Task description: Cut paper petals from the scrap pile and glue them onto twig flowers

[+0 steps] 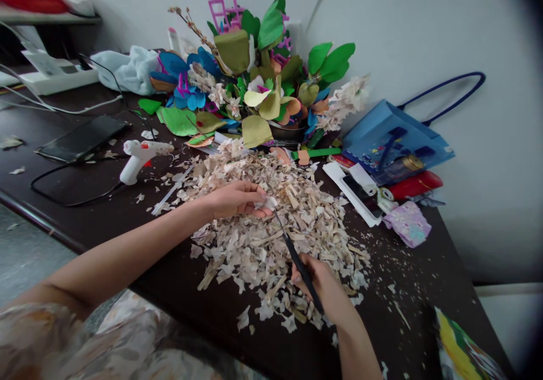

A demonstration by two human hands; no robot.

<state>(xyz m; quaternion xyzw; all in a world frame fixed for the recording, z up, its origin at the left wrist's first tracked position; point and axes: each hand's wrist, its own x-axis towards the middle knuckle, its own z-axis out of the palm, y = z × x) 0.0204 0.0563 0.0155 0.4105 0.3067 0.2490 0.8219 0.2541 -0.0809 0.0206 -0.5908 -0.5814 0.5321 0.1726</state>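
Note:
Over the heap of pale dried flakes (254, 250), my left hand (240, 199) pinches a small whitish, petal-like piece (268, 203) between thumb and fingers. My right hand (320, 286), lower and to the right, is wrapped round a slim black-handled tool (302, 270) with a thin metal tip. That tip points up and left and reaches the whitish piece; whether it grips or only touches it I cannot tell. The heap mixes papery petals, thin shell-like flakes and short strips.
A white hot glue gun (139, 156) and a black phone (82, 138) lie to the left on the dark table (178, 278). Behind the heap stands a colourful craft flower arrangement (263, 86). A blue bag (394, 137), a purple cloth (408, 223) and a red object (416, 185) are at right.

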